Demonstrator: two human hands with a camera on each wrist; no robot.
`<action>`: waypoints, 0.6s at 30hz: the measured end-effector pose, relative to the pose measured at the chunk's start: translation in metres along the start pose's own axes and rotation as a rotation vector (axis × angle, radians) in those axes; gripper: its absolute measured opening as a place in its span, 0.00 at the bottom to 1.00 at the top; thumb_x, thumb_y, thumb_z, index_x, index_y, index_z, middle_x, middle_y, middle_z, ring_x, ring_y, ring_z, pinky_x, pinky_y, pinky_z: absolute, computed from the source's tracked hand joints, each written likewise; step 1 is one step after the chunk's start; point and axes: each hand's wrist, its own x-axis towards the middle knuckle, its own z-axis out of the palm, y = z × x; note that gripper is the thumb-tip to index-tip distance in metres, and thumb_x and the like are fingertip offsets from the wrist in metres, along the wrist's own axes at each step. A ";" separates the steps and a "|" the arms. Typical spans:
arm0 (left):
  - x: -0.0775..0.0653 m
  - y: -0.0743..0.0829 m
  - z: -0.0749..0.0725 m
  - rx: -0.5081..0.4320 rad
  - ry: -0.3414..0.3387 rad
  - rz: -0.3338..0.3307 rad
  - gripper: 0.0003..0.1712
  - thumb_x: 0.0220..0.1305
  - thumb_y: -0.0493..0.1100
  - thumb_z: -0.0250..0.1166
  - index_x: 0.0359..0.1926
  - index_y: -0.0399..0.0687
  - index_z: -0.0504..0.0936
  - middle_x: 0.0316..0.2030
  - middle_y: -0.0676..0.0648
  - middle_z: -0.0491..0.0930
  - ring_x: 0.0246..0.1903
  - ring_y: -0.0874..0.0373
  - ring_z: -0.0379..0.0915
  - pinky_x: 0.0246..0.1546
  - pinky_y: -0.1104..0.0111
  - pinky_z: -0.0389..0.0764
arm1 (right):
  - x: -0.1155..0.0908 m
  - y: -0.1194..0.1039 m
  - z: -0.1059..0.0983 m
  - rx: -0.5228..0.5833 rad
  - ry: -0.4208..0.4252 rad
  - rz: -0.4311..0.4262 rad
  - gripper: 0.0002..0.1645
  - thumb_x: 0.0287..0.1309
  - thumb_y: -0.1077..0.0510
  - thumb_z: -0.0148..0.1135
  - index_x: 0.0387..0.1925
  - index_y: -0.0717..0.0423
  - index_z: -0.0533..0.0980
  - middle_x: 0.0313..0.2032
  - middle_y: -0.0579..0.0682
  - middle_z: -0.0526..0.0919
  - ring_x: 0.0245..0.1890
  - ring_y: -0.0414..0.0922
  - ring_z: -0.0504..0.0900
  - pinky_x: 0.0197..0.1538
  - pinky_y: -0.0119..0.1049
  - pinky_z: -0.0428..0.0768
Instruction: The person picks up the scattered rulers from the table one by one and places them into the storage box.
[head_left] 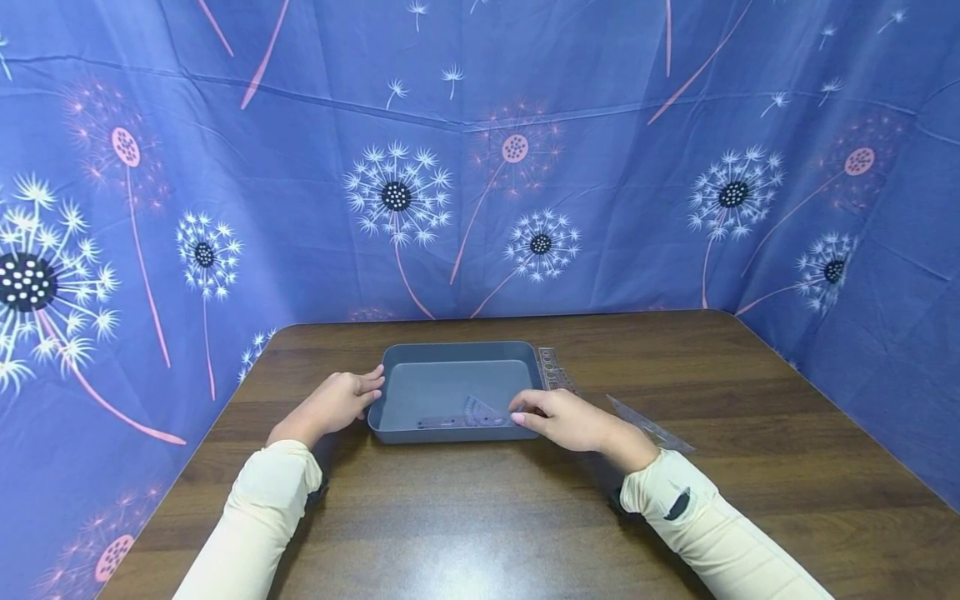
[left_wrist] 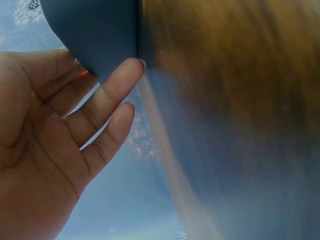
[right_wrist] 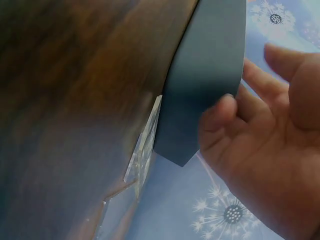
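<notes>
A shallow grey rectangular tray (head_left: 450, 351) sits on the wooden table. My left hand (head_left: 341, 402) is at its left wall, with fingertips on the rim; in the left wrist view the fingers are extended beside the tray's outer wall (left_wrist: 95, 30). Inside the tray, along the near side, lies a clear ruler with a protractor part (head_left: 457, 421). My right hand (head_left: 566, 417) reaches over the right wall, and its thumb and forefinger pinch the ruler's right end. In the right wrist view the tray's wall hides the ruler and the fingertips.
A clear stencil ruler (head_left: 549, 367) lies against the tray's right side, partly overlapped by another clear piece (head_left: 564, 381). A transparent set square (head_left: 651, 423) lies farther right, beyond my right forearm. A blue dandelion-print cloth (head_left: 465, 208) hangs behind the table and at both sides.
</notes>
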 end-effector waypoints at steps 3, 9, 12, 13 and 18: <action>0.000 0.000 0.000 -0.001 0.002 -0.001 0.21 0.74 0.38 0.57 0.62 0.31 0.74 0.67 0.36 0.66 0.20 0.61 0.81 0.32 0.67 0.79 | -0.001 -0.003 0.001 -0.030 -0.085 0.007 0.25 0.76 0.44 0.49 0.59 0.56 0.76 0.47 0.46 0.84 0.47 0.42 0.81 0.50 0.42 0.78; 0.001 -0.001 0.001 -0.012 0.004 0.004 0.21 0.74 0.38 0.57 0.62 0.30 0.74 0.67 0.36 0.67 0.20 0.61 0.80 0.32 0.66 0.79 | -0.005 -0.008 0.004 -0.159 -0.179 0.011 0.37 0.72 0.37 0.50 0.69 0.59 0.69 0.60 0.51 0.75 0.62 0.50 0.72 0.63 0.50 0.70; 0.001 -0.002 0.001 -0.014 0.006 0.014 0.21 0.74 0.38 0.57 0.62 0.29 0.74 0.67 0.35 0.67 0.20 0.61 0.80 0.32 0.66 0.80 | -0.007 -0.009 0.005 -0.187 -0.198 0.020 0.37 0.70 0.38 0.54 0.69 0.59 0.69 0.63 0.53 0.71 0.64 0.51 0.69 0.63 0.51 0.69; 0.001 -0.003 0.001 -0.016 0.007 0.011 0.21 0.74 0.38 0.57 0.62 0.30 0.74 0.67 0.35 0.67 0.20 0.61 0.80 0.32 0.66 0.80 | -0.007 -0.010 0.006 -0.188 -0.199 0.019 0.37 0.70 0.38 0.55 0.68 0.59 0.70 0.65 0.53 0.69 0.65 0.52 0.67 0.64 0.52 0.68; 0.000 -0.002 0.002 -0.015 0.009 0.006 0.21 0.73 0.39 0.58 0.62 0.30 0.75 0.67 0.36 0.67 0.20 0.62 0.80 0.34 0.65 0.80 | -0.007 -0.010 0.006 -0.182 -0.196 0.020 0.34 0.69 0.41 0.59 0.65 0.61 0.72 0.67 0.55 0.67 0.68 0.54 0.64 0.66 0.54 0.66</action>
